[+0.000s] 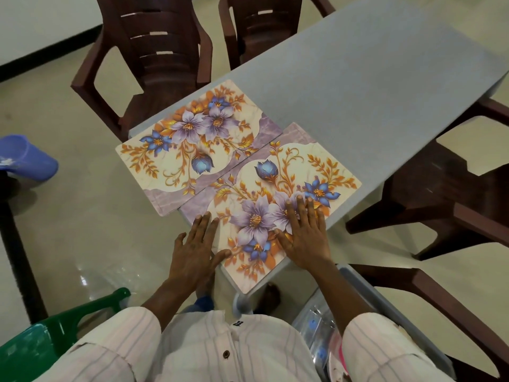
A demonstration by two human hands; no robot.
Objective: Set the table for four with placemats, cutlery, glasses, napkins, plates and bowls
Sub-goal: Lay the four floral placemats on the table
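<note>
On grey table (371,86), placemat (289,172) lies flat beneath outspread fingers (300,212)

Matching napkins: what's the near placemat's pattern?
Near placemat: purple-blue flowers, orange leaves on cream; head view.

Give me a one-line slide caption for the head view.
Left hand and right hand, fingers straight, touch the near floral placemat, beside a second placemat on the grey table.

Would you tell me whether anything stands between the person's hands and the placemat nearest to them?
Nothing visible does. The left hand rests with straight fingers on the near placemat at its left edge. The right hand lies flat on its flowers. Both touch it directly. The second placemat lies beside it, away from both hands.
</note>
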